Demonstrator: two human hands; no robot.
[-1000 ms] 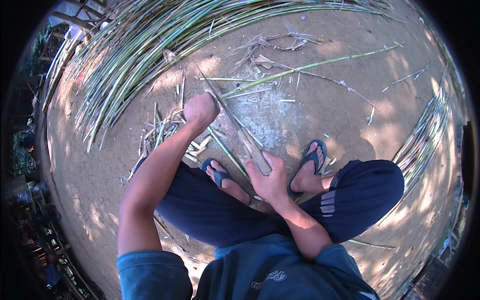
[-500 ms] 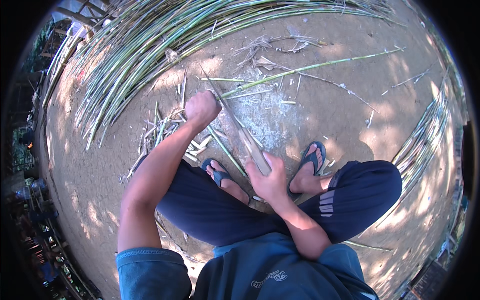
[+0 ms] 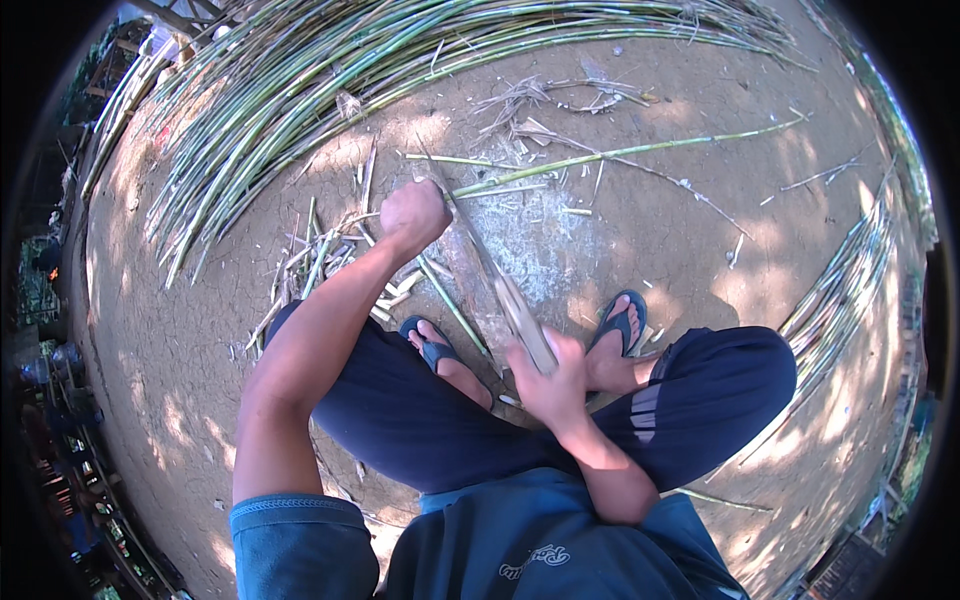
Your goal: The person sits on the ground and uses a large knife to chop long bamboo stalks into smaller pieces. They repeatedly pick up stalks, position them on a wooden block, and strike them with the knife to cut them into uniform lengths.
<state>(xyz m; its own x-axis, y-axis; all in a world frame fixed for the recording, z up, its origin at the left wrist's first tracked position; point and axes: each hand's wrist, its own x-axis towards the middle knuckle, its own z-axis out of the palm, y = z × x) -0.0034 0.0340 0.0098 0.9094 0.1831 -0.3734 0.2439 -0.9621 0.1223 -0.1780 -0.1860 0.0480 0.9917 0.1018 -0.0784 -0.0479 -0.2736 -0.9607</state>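
Pale script lettering (image 3: 533, 562) on the front of the blue shirt (image 3: 450, 525)

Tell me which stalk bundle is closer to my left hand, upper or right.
The upper bundle: the larger heap, fanned across the top, near your left hand. The smaller right bundle lies out past your right knee.

One bladed tool (image 3: 508, 295), two sandals (image 3: 622, 322)

Bare ground (image 3: 655, 245) leaves room to pass between the right sandal (image 3: 622, 324) and thin twig (image 3: 685, 184); the knife (image 3: 520, 320) bars the middle, cut pieces (image 3: 408, 283) clutter the left, piled stalks (image 3: 300, 90) block the far side.
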